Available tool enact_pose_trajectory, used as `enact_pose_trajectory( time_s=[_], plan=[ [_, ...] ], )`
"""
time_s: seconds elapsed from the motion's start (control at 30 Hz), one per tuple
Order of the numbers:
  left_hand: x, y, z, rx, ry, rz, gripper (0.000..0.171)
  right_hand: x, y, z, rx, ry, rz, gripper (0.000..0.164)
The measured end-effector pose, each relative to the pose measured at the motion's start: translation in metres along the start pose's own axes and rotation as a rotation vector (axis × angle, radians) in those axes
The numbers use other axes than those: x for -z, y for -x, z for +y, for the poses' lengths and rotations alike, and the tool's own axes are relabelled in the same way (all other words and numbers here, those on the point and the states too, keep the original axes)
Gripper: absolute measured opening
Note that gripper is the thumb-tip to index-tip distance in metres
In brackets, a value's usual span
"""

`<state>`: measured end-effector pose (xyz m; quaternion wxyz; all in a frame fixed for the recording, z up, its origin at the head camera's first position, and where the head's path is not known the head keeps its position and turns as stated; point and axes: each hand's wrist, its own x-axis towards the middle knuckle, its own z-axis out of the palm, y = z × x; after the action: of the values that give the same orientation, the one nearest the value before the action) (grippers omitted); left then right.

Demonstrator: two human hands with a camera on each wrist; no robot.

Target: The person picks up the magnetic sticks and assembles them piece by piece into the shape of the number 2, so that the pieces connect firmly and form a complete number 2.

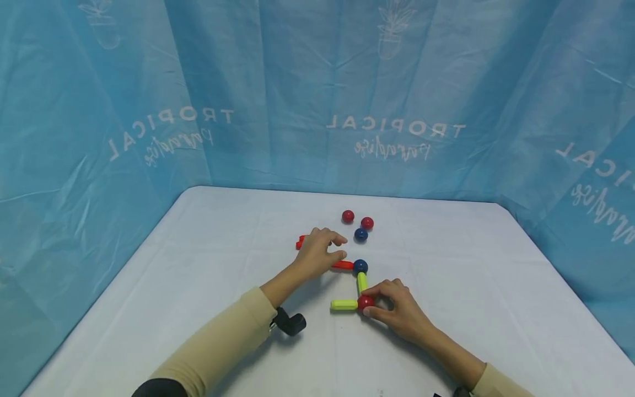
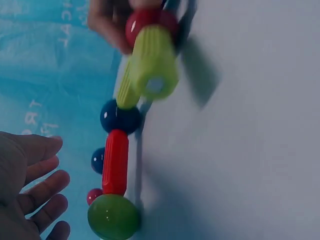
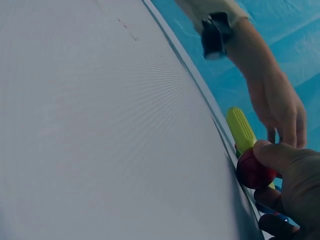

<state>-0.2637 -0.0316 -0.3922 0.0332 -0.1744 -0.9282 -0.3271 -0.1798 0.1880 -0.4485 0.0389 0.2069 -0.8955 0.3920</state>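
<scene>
My right hand pinches a red ball between thumb and fingers. From that ball one yellow-green rod points left, and a second yellow-green rod runs back to a blue ball. A red rod joins the blue ball on its left side. At that rod's other end sits a green ball, hidden in the head view behind my left hand. That hand holds nothing, its fingers spread loosely and thumb apart, over the red rod's left end.
Two loose red balls and a loose blue ball lie farther back on the white table. Red pieces show partly behind my left hand. A blue printed curtain surrounds the table's back and sides.
</scene>
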Motion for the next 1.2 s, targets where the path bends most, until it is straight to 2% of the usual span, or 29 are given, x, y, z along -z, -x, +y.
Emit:
enact_pose_trajectory(
  time_s=[0.1, 0.23, 0.5, 0.63, 0.83, 1.07, 1.2],
  plan=[
    [-0.004, -0.023, 0.003, 0.015, -0.098, -0.029, 0.034, -0.001, 0.0, 0.001, 0.001, -0.004, -0.003, 0.034],
    [-0.01, -0.048, 0.01, 0.034, -0.174, -0.073, 0.041, 0.0, 0.001, 0.001, 0.001, 0.004, 0.004, 0.034],
    [-0.025, -0.081, 0.019, 0.049, -0.323, -0.118, 0.047, 0.0, 0.0, 0.001, 0.02, -0.004, 0.014, 0.034],
    [-0.03, -0.089, 0.02, 0.045, -0.365, -0.135, 0.048, 0.001, 0.0, 0.002, 0.006, -0.012, 0.008, 0.034],
    [-0.037, -0.093, 0.021, 0.065, -0.384, -0.178, 0.048, 0.002, 0.001, 0.002, 0.004, -0.011, -0.004, 0.034],
    [-0.043, -0.095, 0.018, 0.077, -0.39, -0.16, 0.046, 0.002, 0.001, 0.003, 0.026, -0.003, 0.007, 0.033],
    [-0.039, -0.09, 0.02, 0.087, -0.37, -0.129, 0.042, 0.001, 0.002, 0.004, 0.023, -0.002, 0.012, 0.033]
  ],
)
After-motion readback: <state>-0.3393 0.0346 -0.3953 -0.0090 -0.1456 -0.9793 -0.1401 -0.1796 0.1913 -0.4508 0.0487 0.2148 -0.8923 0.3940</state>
